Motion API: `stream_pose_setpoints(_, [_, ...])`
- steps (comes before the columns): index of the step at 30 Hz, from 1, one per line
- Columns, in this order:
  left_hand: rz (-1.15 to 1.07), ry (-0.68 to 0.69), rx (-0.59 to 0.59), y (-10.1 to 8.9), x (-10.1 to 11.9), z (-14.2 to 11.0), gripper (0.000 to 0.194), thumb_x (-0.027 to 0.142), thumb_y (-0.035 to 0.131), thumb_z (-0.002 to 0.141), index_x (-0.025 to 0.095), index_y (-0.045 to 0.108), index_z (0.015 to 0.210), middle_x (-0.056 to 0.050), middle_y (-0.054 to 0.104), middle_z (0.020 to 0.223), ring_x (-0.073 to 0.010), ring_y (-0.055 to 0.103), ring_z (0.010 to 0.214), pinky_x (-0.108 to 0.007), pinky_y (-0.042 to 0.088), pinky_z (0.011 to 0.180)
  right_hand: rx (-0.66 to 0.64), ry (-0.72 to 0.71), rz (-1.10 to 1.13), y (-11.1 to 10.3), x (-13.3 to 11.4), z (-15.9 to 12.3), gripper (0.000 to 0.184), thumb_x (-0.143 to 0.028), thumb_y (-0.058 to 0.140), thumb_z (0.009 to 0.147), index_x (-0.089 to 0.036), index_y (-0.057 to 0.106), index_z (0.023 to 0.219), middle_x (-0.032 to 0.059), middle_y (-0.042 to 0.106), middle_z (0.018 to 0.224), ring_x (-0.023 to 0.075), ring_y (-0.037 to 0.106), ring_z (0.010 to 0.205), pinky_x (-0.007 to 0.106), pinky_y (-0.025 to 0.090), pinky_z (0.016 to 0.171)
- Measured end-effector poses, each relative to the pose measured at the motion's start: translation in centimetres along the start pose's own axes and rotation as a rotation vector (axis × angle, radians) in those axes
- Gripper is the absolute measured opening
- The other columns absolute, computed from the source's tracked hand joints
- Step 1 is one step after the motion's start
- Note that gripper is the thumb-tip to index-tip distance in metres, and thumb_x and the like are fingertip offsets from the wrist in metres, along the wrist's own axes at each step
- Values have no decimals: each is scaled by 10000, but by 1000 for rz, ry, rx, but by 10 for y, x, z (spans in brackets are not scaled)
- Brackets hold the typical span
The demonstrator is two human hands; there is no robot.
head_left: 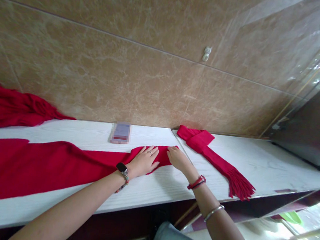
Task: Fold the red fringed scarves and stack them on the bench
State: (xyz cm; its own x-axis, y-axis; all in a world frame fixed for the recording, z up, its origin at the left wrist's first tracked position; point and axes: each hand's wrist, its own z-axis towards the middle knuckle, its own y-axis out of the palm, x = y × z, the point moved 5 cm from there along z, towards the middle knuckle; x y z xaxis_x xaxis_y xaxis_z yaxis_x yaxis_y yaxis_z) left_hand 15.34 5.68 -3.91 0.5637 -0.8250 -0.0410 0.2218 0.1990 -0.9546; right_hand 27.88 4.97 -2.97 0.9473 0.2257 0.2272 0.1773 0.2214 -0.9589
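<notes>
A long red scarf (56, 166) lies spread along the white tabletop and runs out of view at the left. Its narrower right-hand part is folded, with the end just under my hands. My left hand (144, 160) rests flat on this folded part, fingers stretched out. Curled fingers of my right hand (176, 156) grip the scarf's right end. To the right, a second red scarf (203, 144) lies looped over itself, its fringe pointing towards the front edge.
A bunched heap of red cloth (11, 107) sits at the back left. Against the wall (125, 73) lies a blurred-out phone-like object (120, 133). A seam crosses the white table (276, 168), and a dark grey box-like object (312, 126) stands at its far right.
</notes>
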Motion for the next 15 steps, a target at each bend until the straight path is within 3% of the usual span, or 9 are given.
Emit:
stream_pose_setpoints(4, [10, -2, 5, 3, 0, 0, 491, 360, 354, 923, 108, 352, 1345, -123, 356, 1402, -218, 270, 1315, -418, 227, 1066, 3, 36, -57, 5, -1, -1, 308, -67, 350, 837, -60, 644, 930, 222, 623, 951, 292, 559, 935, 399, 420, 801])
stream_pose_setpoints(9, [6, -15, 5, 1, 1, -1, 482, 357, 364, 921, 105, 378, 1331, -118, 367, 1396, -224, 293, 1304, -413, 241, 1062, 34, 148, -89, 3, 18, -3, 336, -142, 308, 889, -37, 610, 996, 251, 603, 979, 311, 545, 972, 476, 398, 838])
stream_pose_setpoints(12, [1, -21, 7, -1, 0, -1, 475, 353, 373, 919, 100, 394, 1321, -111, 366, 1398, -230, 303, 1299, -411, 245, 1061, 134, 221, -77, 0, 26, -4, 379, -181, 284, 908, -2, 545, 1117, 269, 556, 1114, 316, 480, 1112, 494, 358, 915])
stream_pose_setpoints(15, [-2, -18, 17, 0, -1, -1, 481, 354, 379, 916, 90, 396, 1318, -109, 376, 1392, -232, 303, 1298, -409, 244, 1062, 239, 181, 40, 5, 17, -9, 414, -223, 288, 913, -36, 464, 1237, 225, 481, 1271, 285, 399, 1218, 459, 352, 956])
